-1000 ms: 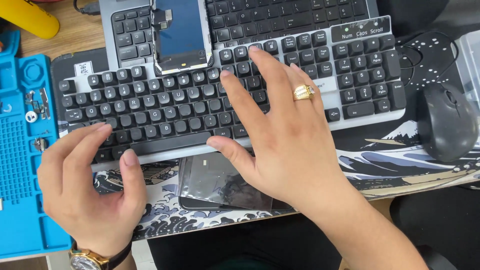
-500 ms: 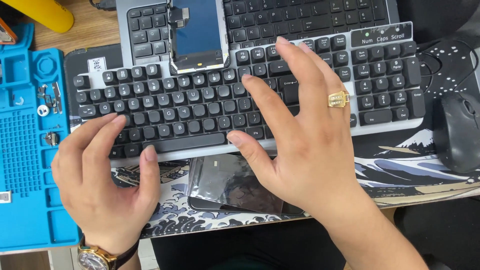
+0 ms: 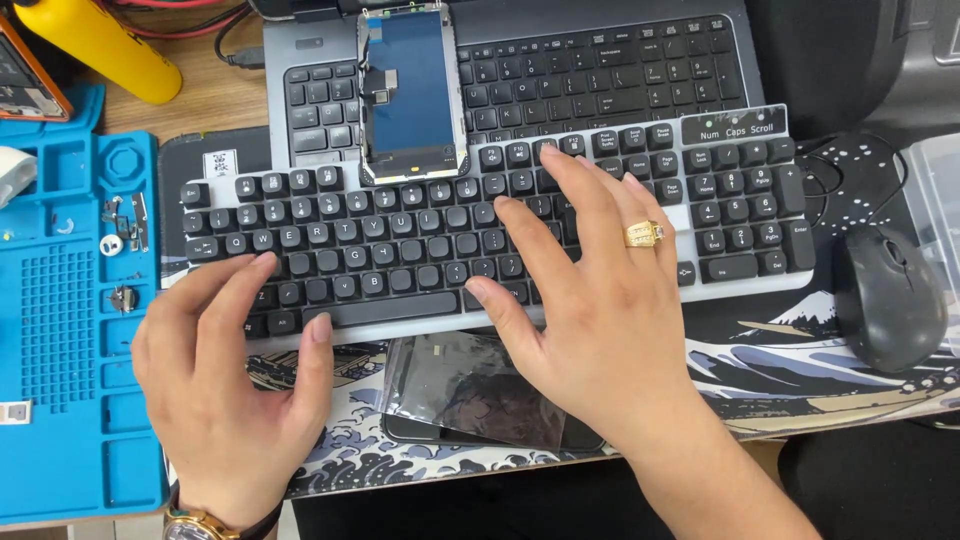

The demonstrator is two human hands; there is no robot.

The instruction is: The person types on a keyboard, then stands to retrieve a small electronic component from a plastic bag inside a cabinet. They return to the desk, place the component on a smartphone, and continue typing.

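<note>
Both forearms are bare, with no sleeves. The right hand [image 3: 600, 320], mid-frame, wears a chunky gold ring [image 3: 643, 234] with a small stone. The left hand [image 3: 225, 380], lower left, has a gold-cased wristwatch [image 3: 200, 524] on a dark strap at the bottom edge.

Wooden desk [image 3: 215, 105] under a wave-print desk mat [image 3: 800, 350], evenly lit

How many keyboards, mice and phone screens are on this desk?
Keyboards: 2, the white keyboard under the left hand and right hand, and the laptop keyboard
Mice: 1, the black mouse
Phone screens: 1, the phone screen
Total: 4
</note>
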